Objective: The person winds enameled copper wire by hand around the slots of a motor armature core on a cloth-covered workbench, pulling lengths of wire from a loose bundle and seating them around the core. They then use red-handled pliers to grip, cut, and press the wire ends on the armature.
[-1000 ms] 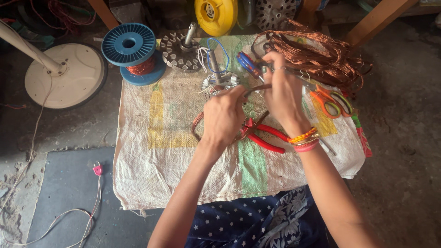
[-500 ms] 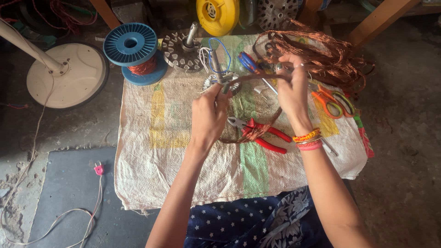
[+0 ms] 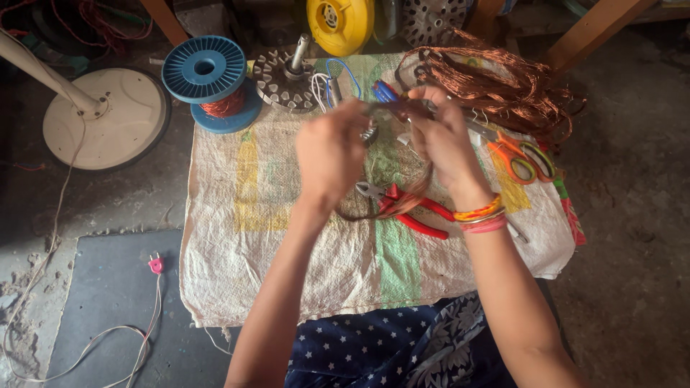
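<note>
My left hand (image 3: 332, 152) and my right hand (image 3: 443, 141) are raised together above a woven sack cloth (image 3: 273, 237), both gripping a loop of dark copper wire coil (image 3: 392, 205). The loop runs between my fingers at the top and hangs down under my hands. It is motion-blurred. Red-handled pliers (image 3: 411, 212) lie on the cloth right below the loop. Orange-handled scissors (image 3: 519, 156) lie to the right of my right hand. Bangles circle my right wrist.
A tangle of loose copper wire (image 3: 503, 82) lies at the cloth's far right. A blue spool (image 3: 208, 79) and a toothed metal rotor (image 3: 287, 75) sit at the far edge. A white round fan base (image 3: 108, 118) stands on the floor at left; a yellow round part (image 3: 341, 21) is behind.
Both hands have lifted the wire loop up and away from the cloth, toward the far edge. The pliers now show below the hands.
</note>
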